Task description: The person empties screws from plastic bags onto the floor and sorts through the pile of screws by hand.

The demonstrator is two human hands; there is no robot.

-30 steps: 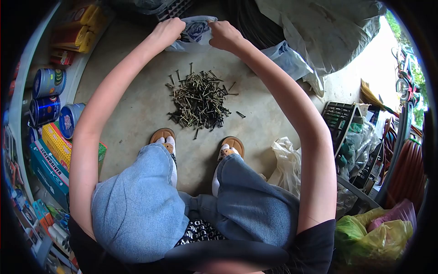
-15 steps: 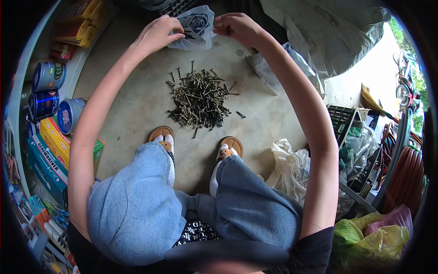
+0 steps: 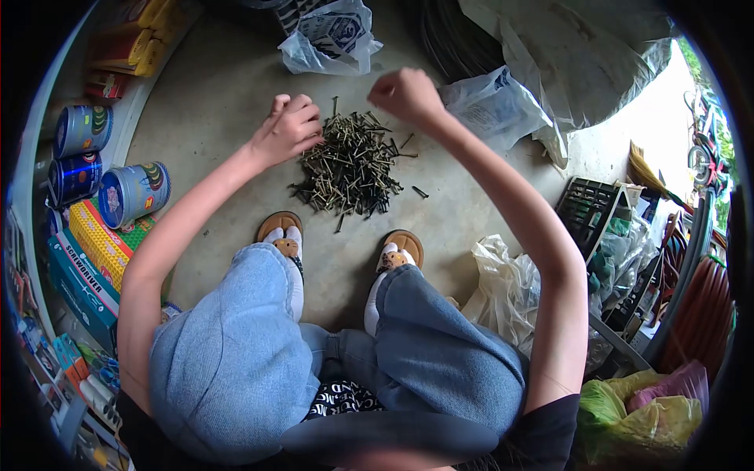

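Observation:
A heap of brass-coloured and dark screws [image 3: 353, 169] lies on the concrete floor in front of my feet. At its upper left edge is my left hand [image 3: 290, 132], fingers curled under; whatever they may hold is hidden. Above the heap's upper right side hangs my right hand [image 3: 408, 94], bent inward, its fingertips smeared by motion. Beyond both hands stands a printed clear plastic bag [image 3: 334, 35], its mouth spread, apart from my fingers. One loose screw [image 3: 420, 191] lies to the right of the heap.
Another printed plastic bag [image 3: 499, 110] and a grey sheet [image 3: 573, 55] are at upper right. Paint tins [image 3: 145, 192] and a screwdriver box [image 3: 82, 275] line the left. A crumpled bag [image 3: 510, 286] and a black crate [image 3: 589, 208] sit right.
Both hands have let go of the plastic bag and come back towards me, to the screws. The bag now stands by itself at the top.

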